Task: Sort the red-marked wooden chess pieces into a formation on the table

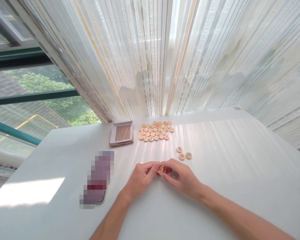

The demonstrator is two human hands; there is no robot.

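My left hand and my right hand meet over the white table, fingertips pinched together. Between them stands a round wooden game piece with a red character on its face. Both hands touch it; something red shows behind it under my right fingers. Three more wooden pieces lie flat just beyond my right hand. Farther back, several pieces are packed in a tidy cluster.
A shallow wooden box lies left of the cluster. A blurred-out flat object rests on the table left of my left hand. Sheer striped curtains hang behind the table, and a window is at the left.
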